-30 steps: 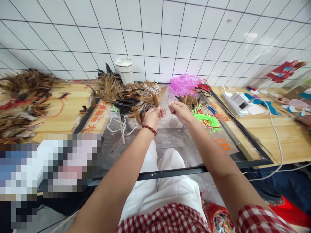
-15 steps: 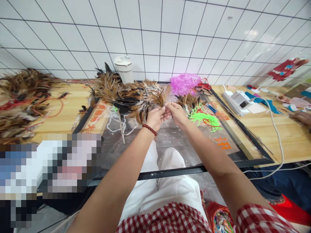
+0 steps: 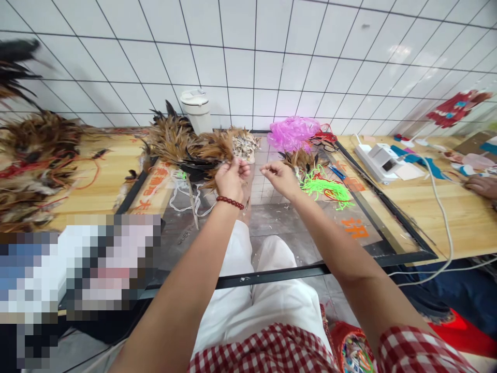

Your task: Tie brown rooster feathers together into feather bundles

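Note:
My left hand (image 3: 233, 178), with a dark red bead bracelet (image 3: 230, 202), is closed in a pinch at the right side of a pile of brown and black feathers (image 3: 212, 150). What its fingertips hold is too small to make out. Pale quill ends (image 3: 244, 145) show just behind that hand. A short gap to the right, my right hand (image 3: 281, 178) has thumb and forefinger pressed together; anything between them is not discernible. Bright green strings (image 3: 330, 190) lie beside the right hand, near a smaller bunch of brown feathers (image 3: 301, 158).
A black-framed glass panel (image 3: 272, 272) lies before me. Behind are a white lidded cup (image 3: 197, 111) and a pink plastic bag (image 3: 293, 133). More feathers (image 3: 39, 140) cover the left table. A white power strip (image 3: 367, 160), its cable and another person's hand (image 3: 481, 185) are at right.
My hands were together at the feathers and have come apart, the left moving leftward. Pale quill ends are now exposed. Dark feathers have appeared at the upper left edge.

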{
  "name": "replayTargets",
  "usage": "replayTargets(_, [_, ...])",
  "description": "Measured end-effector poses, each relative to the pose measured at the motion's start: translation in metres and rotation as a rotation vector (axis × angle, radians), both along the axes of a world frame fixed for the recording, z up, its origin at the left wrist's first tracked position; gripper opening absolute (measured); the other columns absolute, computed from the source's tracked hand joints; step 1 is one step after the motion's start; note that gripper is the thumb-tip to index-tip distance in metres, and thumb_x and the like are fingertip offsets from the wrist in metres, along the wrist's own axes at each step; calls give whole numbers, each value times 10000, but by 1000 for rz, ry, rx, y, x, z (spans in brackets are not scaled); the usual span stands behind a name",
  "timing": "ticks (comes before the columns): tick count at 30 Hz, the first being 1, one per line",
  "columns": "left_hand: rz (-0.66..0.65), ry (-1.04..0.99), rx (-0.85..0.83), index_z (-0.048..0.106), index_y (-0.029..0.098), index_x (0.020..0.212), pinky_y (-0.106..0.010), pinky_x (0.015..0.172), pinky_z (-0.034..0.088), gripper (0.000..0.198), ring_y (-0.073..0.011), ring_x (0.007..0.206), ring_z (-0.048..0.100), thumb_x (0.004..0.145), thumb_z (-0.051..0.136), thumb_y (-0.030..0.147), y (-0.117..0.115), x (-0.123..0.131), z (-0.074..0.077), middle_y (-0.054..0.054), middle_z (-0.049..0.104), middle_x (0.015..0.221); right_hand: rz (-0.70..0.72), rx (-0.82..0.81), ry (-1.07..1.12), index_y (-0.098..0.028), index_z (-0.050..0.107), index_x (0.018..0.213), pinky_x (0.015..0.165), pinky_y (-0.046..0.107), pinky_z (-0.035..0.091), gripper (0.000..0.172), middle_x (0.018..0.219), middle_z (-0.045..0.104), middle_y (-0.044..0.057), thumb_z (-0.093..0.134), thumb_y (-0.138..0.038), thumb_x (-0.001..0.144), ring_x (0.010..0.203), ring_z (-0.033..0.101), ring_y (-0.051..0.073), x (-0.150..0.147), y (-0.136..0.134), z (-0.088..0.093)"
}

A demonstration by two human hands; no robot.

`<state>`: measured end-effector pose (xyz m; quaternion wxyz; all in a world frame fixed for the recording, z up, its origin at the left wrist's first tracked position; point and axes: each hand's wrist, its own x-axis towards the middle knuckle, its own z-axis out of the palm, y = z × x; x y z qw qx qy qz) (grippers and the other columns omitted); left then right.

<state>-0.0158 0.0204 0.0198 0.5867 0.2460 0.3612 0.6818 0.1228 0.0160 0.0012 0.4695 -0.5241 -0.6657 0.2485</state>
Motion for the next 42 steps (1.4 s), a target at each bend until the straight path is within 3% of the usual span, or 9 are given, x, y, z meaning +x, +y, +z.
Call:
replayTargets(5, [180, 83, 11, 548, 151, 691, -167, 497, 431, 255, -47, 465, 531, 757, 686, 356, 12, -9, -4, 33, 578, 571, 556, 109, -444, -168, 705, 885, 862, 307, 429, 170, 939, 646, 75, 564, -123, 799, 898, 579, 173, -4, -9, 1])
replayTargets(9, [112, 113, 13, 556, 140, 683, -165, 497, 433, 205, -44, 454, 530, 777, 661, 289, 11, -4, -14, 28, 586, 567, 733, 122, -572, -158, 698, 846, 858, 300, 428, 149, 898, 621, 73, 573, -101, 791, 897, 563, 176, -17, -16, 2])
replayTargets(13, [-19, 157, -16, 568, 129, 666, -164, 510, 445, 173, -47, 447, 539, 742, 689, 229, 7, 2, -16, 21, 588, 547, 656, 70, -738, -120, 662, 824, 820, 298, 420, 156, 879, 626, 100, 522, -67, 782, 863, 548, 192, -21, -18, 3])
replayTargets(17, [-104, 213, -82, 571, 113, 630, -192, 544, 480, 161, -64, 461, 567, 728, 688, 165, 2, 4, -16, -6, 605, 558, 383, -3, -766, -118, 613, 948, 731, 270, 398, 203, 873, 651, 90, 453, -96, 826, 785, 551, 182, -3, -13, 8])
replayTargets(22, [-284, 322, -108, 579, 117, 641, -201, 536, 502, 133, -92, 488, 602, 717, 688, 133, -3, 6, -18, -28, 617, 532, 159, 95, -753, -149, 617, 940, 769, 279, 378, 210, 931, 658, 99, 432, -132, 842, 877, 566, 203, 21, -5, 14])
replayTargets(26, [-322, 379, -104, 595, 120, 639, -185, 488, 483, 120, -96, 469, 594, 687, 705, 118, -3, 8, -21, -37, 621, 528, 154, 164, -610, -152, 623, 925, 797, 270, 390, 223, 938, 655, 82, 426, -122, 826, 882, 566, 186, 23, -3, 14])
replayTargets(30, [-256, 421, -85, 607, 124, 645, -155, 425, 430, 95, -69, 410, 547, 692, 687, 104, -3, 8, -21, -21, 632, 552, 175, 137, -463, -154, 621, 878, 754, 254, 403, 197, 858, 652, 53, 445, -128, 795, 798, 558, 163, 21, -3, 13])
replayTargets(37, [-362, 473, -56, 603, 117, 655, -171, 390, 392, 116, -90, 401, 548, 733, 678, 157, -8, 10, -23, -53, 632, 552, 174, 155, -385, -138, 595, 868, 696, 253, 390, 186, 795, 611, 48, 444, -140, 759, 718, 511, 151, 23, -3, 13])
replayTargets(42, [-300, 469, -53, 580, 121, 633, -182, 417, 419, 141, -77, 388, 517, 766, 627, 120, -8, 12, -23, -19, 588, 496, 186, 145, -366, -140, 595, 897, 726, 258, 396, 210, 832, 618, 53, 433, -151, 762, 753, 522, 154, 22, -3, 11])
